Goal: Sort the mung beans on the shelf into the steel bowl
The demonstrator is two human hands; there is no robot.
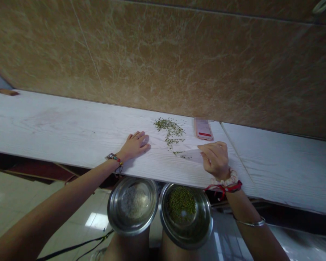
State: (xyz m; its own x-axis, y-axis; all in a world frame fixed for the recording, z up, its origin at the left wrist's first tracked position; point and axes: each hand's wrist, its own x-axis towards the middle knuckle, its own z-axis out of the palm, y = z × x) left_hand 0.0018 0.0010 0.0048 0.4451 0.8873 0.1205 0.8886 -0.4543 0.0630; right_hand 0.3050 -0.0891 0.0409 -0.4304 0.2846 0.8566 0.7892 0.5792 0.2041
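Note:
My left hand [135, 145] lies flat on the white wooden table [57, 127], fingers stretched out toward a scatter of small green beans [170, 132]. My right hand [216, 157] is curled, pinching a thin white card [191, 155] that rests on the table just below the beans. Two steel bowls sit on my knees under the table's near edge: the left bowl [132, 205] holds pale whitish grains, the right bowl [185, 214] holds green beans.
A pink phone [203, 129] lies on the table beside the beans, near the brown marbled wall [179, 54]. A seam [235, 150] divides the tabletop right of my right hand. Tiled floor shows below at the left.

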